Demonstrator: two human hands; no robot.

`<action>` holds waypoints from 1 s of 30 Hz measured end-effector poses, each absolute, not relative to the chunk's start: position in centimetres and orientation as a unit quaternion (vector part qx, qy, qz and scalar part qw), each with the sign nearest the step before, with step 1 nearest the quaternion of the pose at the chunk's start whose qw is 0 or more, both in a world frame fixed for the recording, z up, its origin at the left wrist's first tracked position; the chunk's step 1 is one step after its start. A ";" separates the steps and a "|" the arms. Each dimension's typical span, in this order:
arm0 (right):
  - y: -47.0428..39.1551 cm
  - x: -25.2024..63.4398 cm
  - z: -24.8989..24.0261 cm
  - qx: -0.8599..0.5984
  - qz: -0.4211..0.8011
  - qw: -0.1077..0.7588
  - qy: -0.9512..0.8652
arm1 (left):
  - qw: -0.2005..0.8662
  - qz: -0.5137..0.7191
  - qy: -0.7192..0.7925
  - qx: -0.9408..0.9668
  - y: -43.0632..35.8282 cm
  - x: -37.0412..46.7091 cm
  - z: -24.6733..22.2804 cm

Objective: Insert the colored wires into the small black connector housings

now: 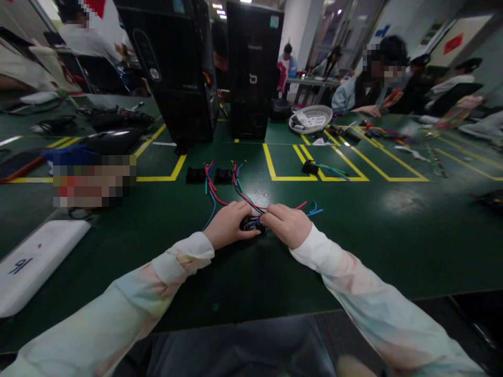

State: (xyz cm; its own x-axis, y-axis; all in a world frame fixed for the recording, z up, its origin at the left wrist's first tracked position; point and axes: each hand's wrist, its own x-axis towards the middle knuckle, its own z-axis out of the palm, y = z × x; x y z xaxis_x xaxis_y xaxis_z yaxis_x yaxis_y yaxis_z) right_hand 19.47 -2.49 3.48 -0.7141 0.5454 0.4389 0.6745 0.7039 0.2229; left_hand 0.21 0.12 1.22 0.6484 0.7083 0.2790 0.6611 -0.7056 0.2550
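Between my hands, low over the green table, is a small black part with wires (252, 224). My left hand (229, 222) grips its left side, thumb along the near edge and fingers over the top. On the other side, my right hand (288, 224) has its fingertips pinched at the wires where they meet the part; exactly which wire is hidden. Red and blue wire ends (314, 211) stick out past my right hand. Just beyond my hands lie two black wired blocks, one on the left (195, 175) and one beside it (223, 175), with red, blue and green leads trailing toward me.
Two black computer towers, left (173, 78) and right (251, 73), stand at the back. Another black wired block (310, 167) lies right of centre. A white basket (310, 119) sits behind it. A white case (43, 262) is at left. A person (369, 84) sits across the table.
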 end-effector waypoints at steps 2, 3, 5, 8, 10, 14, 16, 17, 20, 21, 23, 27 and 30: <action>-2.6 19.5 3.6 -0.338 -0.184 0.168 -0.908 | 0.068 0.189 0.388 0.899 0.2 0.1 1.2; -2.6 19.5 3.7 -0.335 -0.178 0.161 -0.911 | 0.071 0.192 0.393 0.897 0.2 0.1 1.2; -2.7 19.7 3.6 -0.324 -0.161 0.142 -0.921 | 0.076 0.194 0.397 0.894 0.2 0.0 1.1; -2.6 19.9 3.2 -0.328 -0.130 0.129 -0.927 | 0.084 0.192 0.399 0.893 0.2 -0.1 1.1; -2.5 20.0 2.8 -0.337 -0.107 0.138 -0.925 | 0.092 0.194 0.402 0.890 0.2 -0.1 1.1; -2.6 20.0 2.3 -0.339 -0.082 0.165 -0.923 | 0.104 0.201 0.401 0.888 0.2 -0.1 1.1; -2.7 19.9 2.2 -0.342 -0.083 0.173 -0.920 | 0.102 0.199 0.401 0.888 0.1 -0.1 1.2; -2.8 19.8 2.2 -0.345 -0.083 0.174 -0.919 | 0.100 0.198 0.401 0.889 0.1 -0.1 1.2; -3.0 19.7 2.4 -0.358 -0.079 0.169 -0.915 | 0.095 0.197 0.401 0.889 0.1 -0.1 1.2; -3.0 19.7 2.5 -0.363 -0.076 0.164 -0.914 | 0.095 0.198 0.401 0.890 0.1 -0.1 1.2; -3.1 19.6 2.6 -0.372 -0.076 0.156 -0.912 | 0.096 0.200 0.400 0.889 0.1 -0.1 1.1; -3.0 19.6 2.7 -0.364 -0.111 0.177 -0.908 | 0.092 0.198 0.401 0.890 0.2 0.0 1.0; -2.9 19.5 2.8 -0.338 -0.134 0.200 -0.910 | 0.087 0.194 0.395 0.894 0.3 0.0 1.0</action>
